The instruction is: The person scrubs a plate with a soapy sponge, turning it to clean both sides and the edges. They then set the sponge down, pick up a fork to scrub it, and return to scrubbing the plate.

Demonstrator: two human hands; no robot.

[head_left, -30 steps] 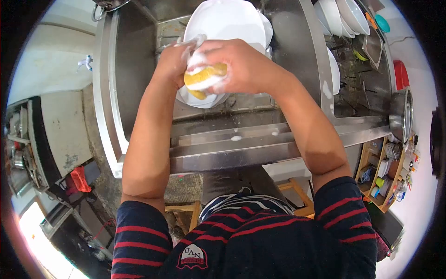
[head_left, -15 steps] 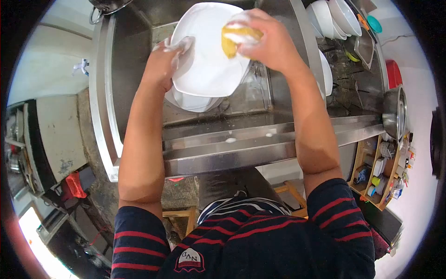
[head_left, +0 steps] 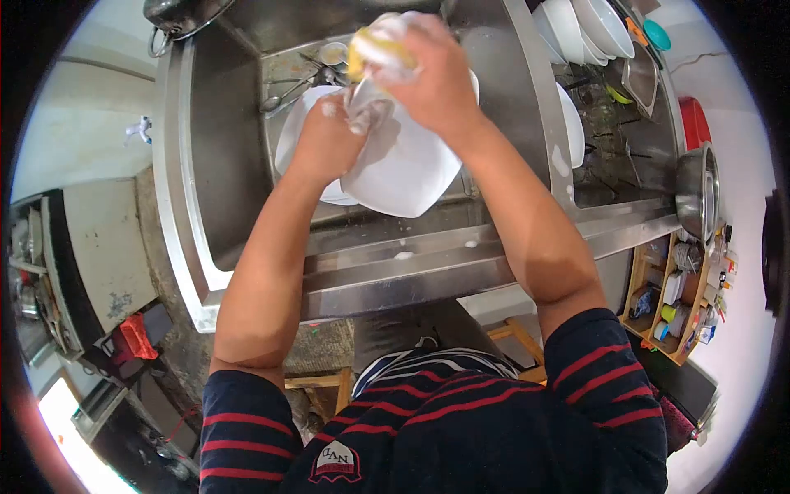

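A white square plate (head_left: 405,174) hangs tilted over the sink, its left edge gripped by my left hand (head_left: 333,138), which has suds on the fingers. My right hand (head_left: 432,78) is closed around a yellow sponge (head_left: 360,59) covered in white foam, blurred by motion, at the plate's upper left edge, just above my left fingers. More white plates (head_left: 290,136) lie beneath on the sink floor, partly hidden by my left hand. Several metal spoons (head_left: 273,104) and a small round white-rimmed item (head_left: 332,53) lie behind them.
The steel sink's front rim (head_left: 411,276) runs before me, dotted with foam. In the right basin, white bowls (head_left: 605,29) lean near a steel tray (head_left: 640,81). A metal basin (head_left: 698,193) sits at the right edge, a dark pot (head_left: 185,15) at the upper left.
The plate has tilted and come lower and nearer me. My left hand moved right and down with it. My right hand brought the sponge left, from the plate's right side to its left edge.
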